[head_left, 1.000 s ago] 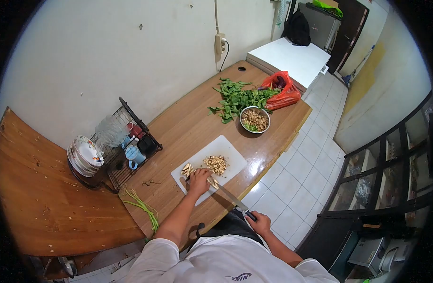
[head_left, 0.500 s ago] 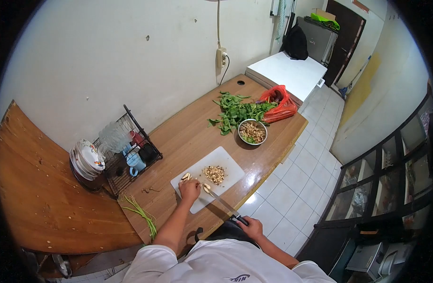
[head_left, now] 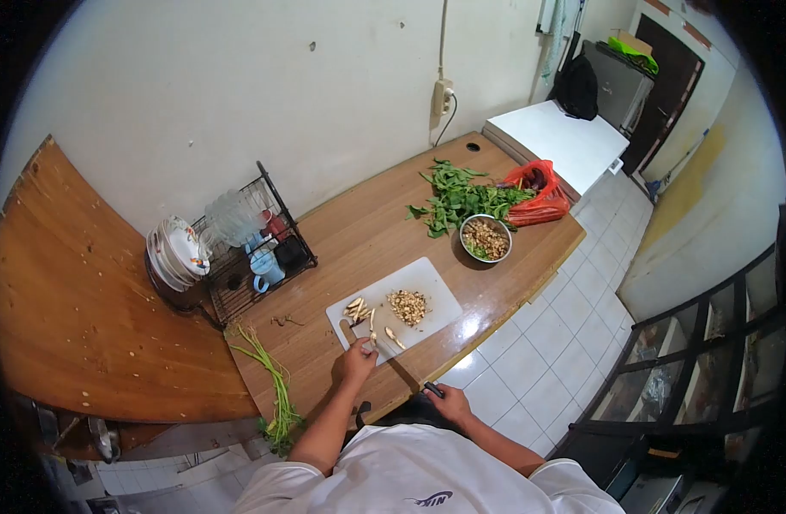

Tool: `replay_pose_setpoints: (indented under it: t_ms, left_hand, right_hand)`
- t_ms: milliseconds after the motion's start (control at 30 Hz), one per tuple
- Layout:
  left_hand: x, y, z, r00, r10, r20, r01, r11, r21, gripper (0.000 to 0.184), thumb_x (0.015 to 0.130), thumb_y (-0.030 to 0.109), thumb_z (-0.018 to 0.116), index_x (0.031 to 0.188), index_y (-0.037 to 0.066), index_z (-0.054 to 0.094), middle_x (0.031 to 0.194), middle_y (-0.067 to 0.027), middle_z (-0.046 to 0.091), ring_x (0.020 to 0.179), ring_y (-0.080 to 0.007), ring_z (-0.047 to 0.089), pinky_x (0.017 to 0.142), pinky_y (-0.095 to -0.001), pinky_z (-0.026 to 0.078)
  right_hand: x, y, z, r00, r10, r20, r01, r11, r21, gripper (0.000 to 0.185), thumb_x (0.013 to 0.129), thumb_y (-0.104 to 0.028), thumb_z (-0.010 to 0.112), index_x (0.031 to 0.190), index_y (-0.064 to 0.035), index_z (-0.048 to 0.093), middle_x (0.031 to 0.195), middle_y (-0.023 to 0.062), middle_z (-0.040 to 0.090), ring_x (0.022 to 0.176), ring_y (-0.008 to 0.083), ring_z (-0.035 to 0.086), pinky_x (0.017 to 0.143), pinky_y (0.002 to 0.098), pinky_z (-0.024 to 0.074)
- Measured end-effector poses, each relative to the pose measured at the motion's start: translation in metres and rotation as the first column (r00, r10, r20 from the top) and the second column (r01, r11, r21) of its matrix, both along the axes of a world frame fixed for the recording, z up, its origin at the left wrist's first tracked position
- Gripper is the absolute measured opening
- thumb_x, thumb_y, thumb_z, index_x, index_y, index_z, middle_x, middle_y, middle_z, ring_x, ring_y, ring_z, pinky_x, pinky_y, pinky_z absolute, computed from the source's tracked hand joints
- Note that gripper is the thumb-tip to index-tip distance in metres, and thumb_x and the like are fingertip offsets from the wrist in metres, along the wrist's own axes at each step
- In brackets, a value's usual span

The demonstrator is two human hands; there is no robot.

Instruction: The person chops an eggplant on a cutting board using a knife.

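The left hand (head_left: 357, 360) is at the near edge of a white cutting board (head_left: 440, 301), its fingers pinching the lower end of a pale strip (head_left: 373, 325) that points away from the person, over the board. The right hand (head_left: 450, 403) is off the board, by the worktop's near edge, its fingers closed round the black handle of a knife (head_left: 405, 370) — the blade reaches from there toward the left fingers, though its tip is hard to make out. On the board, a heap of chopped pieces (head_left: 408, 307) lies beyond both hands; a bunch of brown-edged strips (head_left: 357, 310) sits just past the left fingers, and one loose strip (head_left: 395, 337) rests between that hand and the heap. Farther along the wooden worktop (head_left: 350, 231), a metal bowl (head_left: 489, 262) holds more chopped bits, near leafy greens (head_left: 449, 193) and a red plastic bag (head_left: 543, 211). To the left of the board — well apart from the fingers — stand a black dish rack (head_left: 273, 187) and, nearer the person, long green stems (head_left: 277, 377).
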State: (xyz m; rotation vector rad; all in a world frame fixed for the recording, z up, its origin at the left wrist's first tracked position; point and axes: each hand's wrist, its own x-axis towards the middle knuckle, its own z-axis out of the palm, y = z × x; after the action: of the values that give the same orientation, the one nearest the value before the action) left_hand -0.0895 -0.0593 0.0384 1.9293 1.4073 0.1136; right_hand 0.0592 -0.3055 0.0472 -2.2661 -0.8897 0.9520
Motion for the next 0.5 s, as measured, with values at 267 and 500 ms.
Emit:
replay_pose_setpoints:
  t_ms: [267, 500]
  left_hand:
    - [0.022, -0.002, -0.029, 0.981, 0.154, 0.122, -0.176, 0.962, 0.207, 0.022, 0.085, 0.028, 0.078, 0.106, 0.021, 0.079, 0.100, -0.0016, 0.074, 0.092, -0.0281, 0.071, 0.077, -0.0414, 0.056]
    - [0.028, -0.010, -0.017, 0.969, 0.209, 0.130, -0.230, 0.956, 0.180, 0.018, 0.082, 0.026, 0.080, 0.098, 0.018, 0.081, 0.102, -0.0011, 0.073, 0.094, -0.0274, 0.070, 0.081, -0.0395, 0.055]
  right_hand:
    - [0.017, 0.029, 0.002, 0.996, 0.092, -0.002, -0.091, 0.992, -0.090, 0.057, 0.097, -0.060, 0.056, 0.111, -0.0084, 0.074, 0.095, 0.0243, 0.073, 0.092, 0.0430, 0.070, 0.082, 0.0487, 0.0553]
    - [0.041, 0.043, 0.021, 0.969, 0.240, -0.055, -0.246, 0.954, -0.171, 0.056, 0.099, -0.059, 0.051, 0.112, -0.0073, 0.069, 0.094, 0.0239, 0.072, 0.094, 0.0441, 0.069, 0.083, 0.0523, 0.0543]
